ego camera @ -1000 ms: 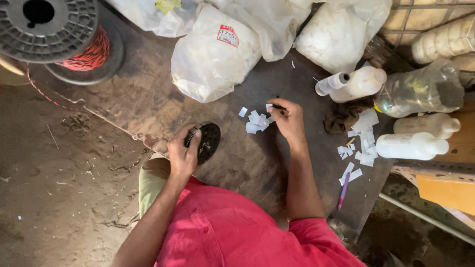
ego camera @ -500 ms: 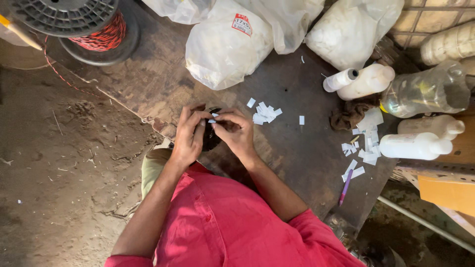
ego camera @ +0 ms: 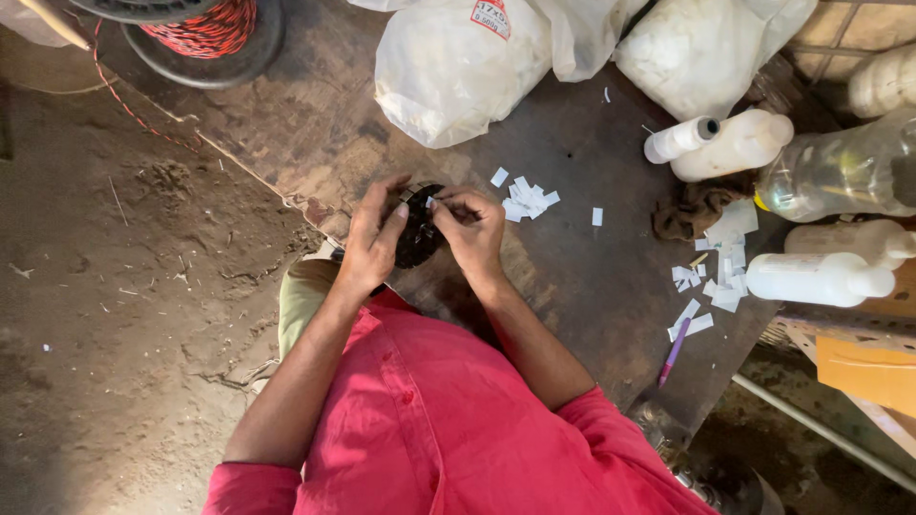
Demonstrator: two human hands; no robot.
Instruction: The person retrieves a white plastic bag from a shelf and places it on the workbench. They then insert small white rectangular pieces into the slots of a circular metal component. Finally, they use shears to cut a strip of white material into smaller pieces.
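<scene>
My left hand (ego camera: 370, 236) grips a dark round part (ego camera: 418, 234) at the near edge of a worn dark board (ego camera: 572, 277). My right hand (ego camera: 472, 227) is pinched on a small white paper slip (ego camera: 431, 202) and presses it against the top of that round part. Both hands meet over the part, which they largely hide. A small heap of white paper slips (ego camera: 526, 198) lies on the board just right of my right hand.
White plastic bags (ego camera: 458, 67) lie at the back. White bottles (ego camera: 735, 145) and a clear bottle (ego camera: 840, 172) stand at the right, with more slips (ego camera: 718, 277) and a purple pen (ego camera: 674, 351). A spool of red wire (ego camera: 205, 29) sits top left. Dirt floor lies left.
My right hand took a slip from the heap and came back to the round part. My left hand raised the part off the board to meet it.
</scene>
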